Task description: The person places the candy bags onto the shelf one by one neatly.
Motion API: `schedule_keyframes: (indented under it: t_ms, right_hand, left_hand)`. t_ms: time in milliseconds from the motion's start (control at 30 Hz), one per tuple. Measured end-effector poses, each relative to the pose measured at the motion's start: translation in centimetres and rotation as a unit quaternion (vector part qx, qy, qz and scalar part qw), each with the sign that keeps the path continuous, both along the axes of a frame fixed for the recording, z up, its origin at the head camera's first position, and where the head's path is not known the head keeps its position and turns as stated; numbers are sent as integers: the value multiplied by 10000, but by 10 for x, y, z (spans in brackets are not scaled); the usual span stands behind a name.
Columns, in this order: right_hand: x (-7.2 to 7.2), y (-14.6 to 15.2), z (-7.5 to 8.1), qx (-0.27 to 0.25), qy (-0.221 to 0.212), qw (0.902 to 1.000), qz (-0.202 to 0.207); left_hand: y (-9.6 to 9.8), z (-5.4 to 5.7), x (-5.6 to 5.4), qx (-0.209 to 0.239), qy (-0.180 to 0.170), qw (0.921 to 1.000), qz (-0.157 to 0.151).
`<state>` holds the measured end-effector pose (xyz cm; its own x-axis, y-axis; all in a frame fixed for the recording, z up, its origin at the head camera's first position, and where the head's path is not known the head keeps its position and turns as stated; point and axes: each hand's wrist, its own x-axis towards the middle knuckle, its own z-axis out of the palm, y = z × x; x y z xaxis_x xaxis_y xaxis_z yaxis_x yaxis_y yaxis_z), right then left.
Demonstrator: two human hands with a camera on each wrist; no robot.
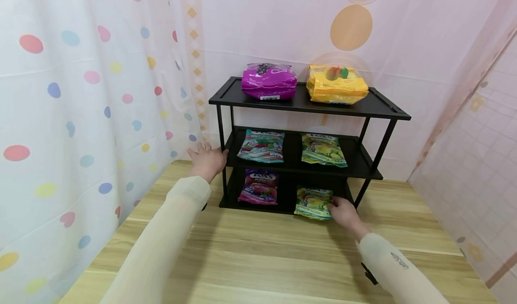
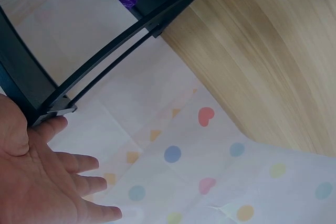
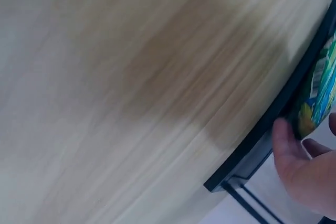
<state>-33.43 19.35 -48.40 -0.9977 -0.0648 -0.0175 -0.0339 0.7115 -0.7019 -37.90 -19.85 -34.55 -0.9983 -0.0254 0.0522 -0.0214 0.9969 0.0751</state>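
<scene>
A black three-tier shelf rack (image 1: 278, 167) stands on the table, with candy bags on its tiers. My left hand (image 1: 207, 161) is at the rack's left side, level with the middle tier. Its fingers are spread and straight in the left wrist view, the hand (image 2: 47, 182) touching the tier's corner. At the lower right, my right hand (image 1: 346, 215) pinches the right edge of a green and yellow candy bag (image 1: 313, 203), whose front end reaches past the bottom tier's edge. In the right wrist view the thumb (image 3: 283, 145) is beside that tier's black rim.
The bottom tier also bears a purple candy bag (image 1: 260, 187). On the middle tier lie a teal mint bag (image 1: 262, 147) and another green-yellow bag (image 1: 323, 150). Purple (image 1: 269, 83) and yellow (image 1: 338, 86) packs sit on top. Curtains (image 1: 121, 93) surround the wooden table (image 1: 242, 254).
</scene>
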Motion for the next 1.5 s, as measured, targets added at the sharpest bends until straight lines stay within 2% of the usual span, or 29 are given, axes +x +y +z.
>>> schedule_keyframes:
  t_ms: [100,200,300,400,467,600,767,900,1000,1100,1267,1433,1500]
  right_hand:
    - [5,-3,-3,575,436,9972,171]
    - [11,-9,-6,1197,1199,9850,324]
    - [17,-15,-9,1838,2171,9565,650]
    - [23,-22,-14,2423,3040,9156,1025]
    - [26,-26,-16,2704,3414,8912,1272]
    - [31,-32,-21,3324,3616,8562,1602]
    - [34,-32,-25,4172,3669,8144,1676]
    - [32,-29,-27,4485,3854,7901,1612]
    - [30,-26,-28,4582,3947,7813,1545]
    - [28,-25,-30,4607,3951,7812,1465]
    - [27,-24,-30,4485,3886,7921,1430]
    - [33,-23,-30,4373,3502,8096,1754]
    - [36,-23,-31,4358,3364,8132,1889]
  left_hand:
    - [-1,-1,0,-6,14,10000,6]
    - [-1,-1,0,2,22,10000,12]
    - [-1,-1,0,8,23,10000,13]
    - [-1,0,1,1,30,10000,23]
    - [-1,0,1,-27,34,10000,28]
    - [-1,0,2,-69,50,10000,30]
    - [-1,-1,1,0,68,10000,41]
    - [-1,-1,0,44,73,10000,47]
    - [-1,-1,0,43,59,10000,57]
    - [0,0,1,42,39,10000,57]
    - [1,2,2,69,23,10000,47]
    - [2,3,3,41,-2,10000,52]
    - [2,2,3,22,-15,10000,63]
